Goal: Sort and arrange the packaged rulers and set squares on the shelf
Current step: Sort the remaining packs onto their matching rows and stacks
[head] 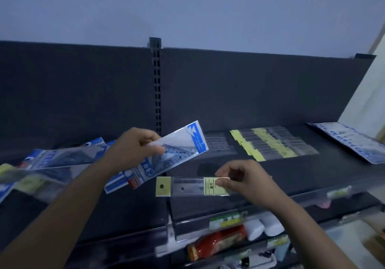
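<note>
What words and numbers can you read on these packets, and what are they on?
"GEOME", cut off: blue set square packet in the left hand.
"2": in a circle on the same packet.
"直尺": yellow label of the clear ruler packet pinched by the right hand.
Other packets and the red bottle: too blurred to read.

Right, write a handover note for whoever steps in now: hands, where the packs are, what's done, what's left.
Left hand holds a blue set square pack above the shelf.
Right hand pinches a ruler pack by its yellow-label end.
Done: ruler row laid out back right; blue packs lying far right.
Left: place both held packs, then sort the mixed pile on the left.
</note>
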`<state>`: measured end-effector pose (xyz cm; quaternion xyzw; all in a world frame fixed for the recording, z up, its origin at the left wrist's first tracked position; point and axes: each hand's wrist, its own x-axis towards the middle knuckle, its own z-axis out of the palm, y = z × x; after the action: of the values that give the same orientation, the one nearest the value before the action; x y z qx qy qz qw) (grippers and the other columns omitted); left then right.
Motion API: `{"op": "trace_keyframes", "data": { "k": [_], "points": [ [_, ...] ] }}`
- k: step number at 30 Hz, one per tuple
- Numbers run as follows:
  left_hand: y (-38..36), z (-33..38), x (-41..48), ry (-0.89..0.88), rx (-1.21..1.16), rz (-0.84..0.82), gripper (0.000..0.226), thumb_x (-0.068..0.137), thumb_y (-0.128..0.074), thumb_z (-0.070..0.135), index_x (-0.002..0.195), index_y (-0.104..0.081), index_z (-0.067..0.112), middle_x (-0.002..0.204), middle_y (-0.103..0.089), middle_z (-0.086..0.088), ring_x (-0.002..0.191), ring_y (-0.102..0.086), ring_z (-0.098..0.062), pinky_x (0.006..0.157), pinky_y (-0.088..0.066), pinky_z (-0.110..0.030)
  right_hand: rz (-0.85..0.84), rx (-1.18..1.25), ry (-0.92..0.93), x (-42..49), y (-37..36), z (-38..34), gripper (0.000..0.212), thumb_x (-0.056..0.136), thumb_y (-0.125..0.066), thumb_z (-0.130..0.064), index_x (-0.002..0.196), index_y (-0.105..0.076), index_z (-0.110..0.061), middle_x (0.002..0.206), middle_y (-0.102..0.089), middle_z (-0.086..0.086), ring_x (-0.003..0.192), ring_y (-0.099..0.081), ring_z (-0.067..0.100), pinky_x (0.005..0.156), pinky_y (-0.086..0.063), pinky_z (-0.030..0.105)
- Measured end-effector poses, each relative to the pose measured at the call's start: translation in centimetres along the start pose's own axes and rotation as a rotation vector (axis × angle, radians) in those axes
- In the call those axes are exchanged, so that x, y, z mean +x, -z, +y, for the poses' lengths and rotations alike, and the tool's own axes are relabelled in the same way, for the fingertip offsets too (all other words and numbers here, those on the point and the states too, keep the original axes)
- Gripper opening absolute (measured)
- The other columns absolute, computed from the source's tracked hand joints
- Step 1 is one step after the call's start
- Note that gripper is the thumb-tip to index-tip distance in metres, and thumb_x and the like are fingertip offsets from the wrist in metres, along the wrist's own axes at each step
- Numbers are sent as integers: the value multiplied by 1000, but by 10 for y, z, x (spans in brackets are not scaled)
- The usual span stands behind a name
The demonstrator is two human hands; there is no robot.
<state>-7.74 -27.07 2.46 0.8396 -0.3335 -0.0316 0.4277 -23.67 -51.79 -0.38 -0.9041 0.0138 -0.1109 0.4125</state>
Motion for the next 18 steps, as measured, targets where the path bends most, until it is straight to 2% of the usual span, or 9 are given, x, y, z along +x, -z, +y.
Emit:
{"op": "trace_keyframes", "data": {
  "k": [2,6,8,10,15,18],
  "points": [
    [-28,21,7,-9,15,-14,8,84,-72,21,76,-73,23,72,-71,6,67,-65,-7,63,-46,-26,12,21,-7,-11,27,19,6,78,-78,-17,81,-72,-20,74,-69,-3,61,-63,11,62,-53,27],
    [-75,55,24,-36,72,-33,17,87,-69,21,72,-67,27,61,-63,19,56,-55,5,52,-35,-11,45,76,-31,-27,71,55,7,77,-78,-17,79,-72,-18,70,-68,-5,58,-62,10,58,-51,24],
    [-94,67,38,-38,96,-39,14,88,-68,23,76,-68,29,66,-65,19,63,-58,5,55,-37,-14,62,74,-50,-31,90,71,7,77,-79,-18,78,-72,-20,70,-68,-9,58,-62,7,57,-50,21],
    [-108,78,55,-41,108,-42,11,88,-67,24,79,-69,30,72,-68,17,70,-61,1,60,-41,-20,73,49,-72,-31,107,87,7,77,-79,-20,77,-72,-20,71,-69,-7,59,-63,10,58,-51,23],
    [-136,98,107,-104,58,-7,13,86,-68,20,74,-69,24,70,-68,9,66,-61,-7,64,-45,-29,91,-11,-106,-15,148,125,9,77,-80,-20,76,-72,-24,75,-71,-3,66,-67,16,66,-57,34],
    [-151,102,143,-105,65,-40,10,85,-70,19,76,-70,23,70,-68,8,64,-60,-6,64,-45,-30,57,-32,-102,6,168,148,8,77,-79,-20,75,-73,-24,75,-71,-3,68,-66,17,66,-56,36]
  ]
}}
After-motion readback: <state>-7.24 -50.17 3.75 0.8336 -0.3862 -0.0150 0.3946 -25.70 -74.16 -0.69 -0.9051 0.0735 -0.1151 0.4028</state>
